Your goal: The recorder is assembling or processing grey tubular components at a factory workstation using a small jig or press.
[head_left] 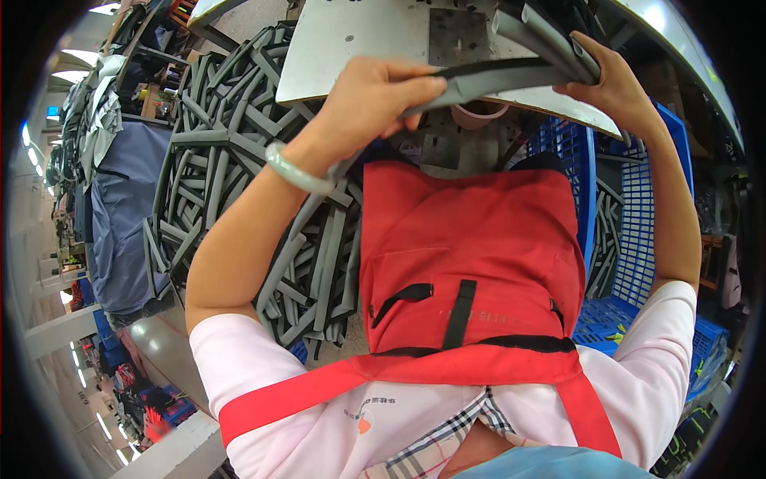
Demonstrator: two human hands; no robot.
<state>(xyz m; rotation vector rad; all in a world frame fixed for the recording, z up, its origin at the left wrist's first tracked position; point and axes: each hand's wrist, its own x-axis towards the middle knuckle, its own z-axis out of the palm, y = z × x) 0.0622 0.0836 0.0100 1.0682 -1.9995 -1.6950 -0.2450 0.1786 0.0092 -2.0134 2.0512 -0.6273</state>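
Observation:
Above the white work table [359, 40], a grey fabric strip [507, 79] with a black edge stretches between my two hands. The fingers of my left hand [369, 97] pinch its left end; a pale bangle circles that wrist. My right hand [621, 86] is closed round the other end. Several more grey strips [538, 36], folded into tube shapes, stick up and to the left from the same grip. My right palm and fingers partly hide where these pieces meet.
A large heap of similar grey strips [211, 164] lies at my left. Blue plastic crates [638, 231] stand at my right, with more strips [606, 231] inside. A dark plate [456, 36] is set in the table. Below its edge sits a pale round container [477, 116]. My red apron [471, 231] covers my lap.

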